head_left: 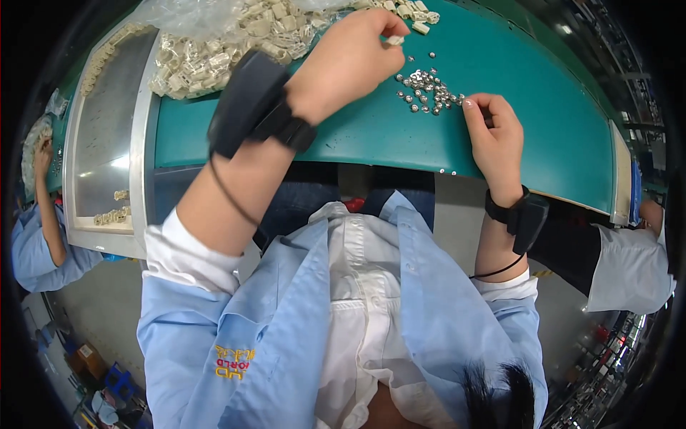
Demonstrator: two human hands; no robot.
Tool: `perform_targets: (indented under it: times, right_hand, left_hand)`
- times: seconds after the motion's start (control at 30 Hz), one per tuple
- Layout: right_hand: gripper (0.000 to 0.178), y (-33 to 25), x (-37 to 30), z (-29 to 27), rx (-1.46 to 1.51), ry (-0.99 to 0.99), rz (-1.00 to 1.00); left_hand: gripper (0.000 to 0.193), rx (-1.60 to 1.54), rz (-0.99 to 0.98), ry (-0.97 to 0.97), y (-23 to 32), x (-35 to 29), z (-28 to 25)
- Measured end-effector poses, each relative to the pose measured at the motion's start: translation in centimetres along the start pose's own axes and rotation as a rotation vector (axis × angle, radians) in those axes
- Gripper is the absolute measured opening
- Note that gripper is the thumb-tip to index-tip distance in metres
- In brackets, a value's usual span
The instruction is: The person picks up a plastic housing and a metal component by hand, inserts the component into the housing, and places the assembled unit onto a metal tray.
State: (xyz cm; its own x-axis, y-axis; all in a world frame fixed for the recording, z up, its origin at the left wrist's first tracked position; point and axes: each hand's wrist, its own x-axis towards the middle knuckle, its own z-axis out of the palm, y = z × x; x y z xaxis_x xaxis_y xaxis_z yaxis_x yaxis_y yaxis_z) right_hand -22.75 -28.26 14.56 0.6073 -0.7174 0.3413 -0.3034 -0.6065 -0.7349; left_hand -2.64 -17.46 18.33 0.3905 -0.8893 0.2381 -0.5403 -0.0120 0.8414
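Observation:
Over the far middle of the green table (343,136), my left hand (350,64) is closed, with a small cream plastic housing (395,41) pinched at its fingertips. To its right, my right hand (498,146) has thumb and forefinger pressed together at the right edge of a loose pile of small round silver metal parts (429,89). One such part seems to be between those fingertips, mostly hidden. Several more cream housings (420,28) lie beyond my left hand.
A clear plastic bag heaped with cream housings (193,61) lies at the back left. Left of it stands a metal-framed tray (148,129) with some housings in it. Two silver parts (448,171) sit by the near table edge. Co-workers' sleeves (53,250) show at both sides.

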Motion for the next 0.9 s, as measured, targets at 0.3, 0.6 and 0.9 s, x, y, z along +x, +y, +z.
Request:
perform_targets:
  times: [0.3, 0.6, 0.9]
  right_hand:
    - [0.013, -1.2, 2.0, 0.7, -0.282, -0.152, -0.293]
    - [0.011, -2.3, 3.6, 0.1, -0.416, -0.234, -0.323]
    - [0.009, -1.7, 3.2, -0.7, -0.064, -0.191, -0.049]
  left_hand:
    - [0.024, -0.594, -0.171, -0.032, -2.1, -6.2, 1.2]
    - [0.024, -0.74, -0.119, -0.067, -0.1, -5.7, 1.6]
    - [0.024, -0.741, -0.081, -0.046, 0.3, -5.7, 1.6]
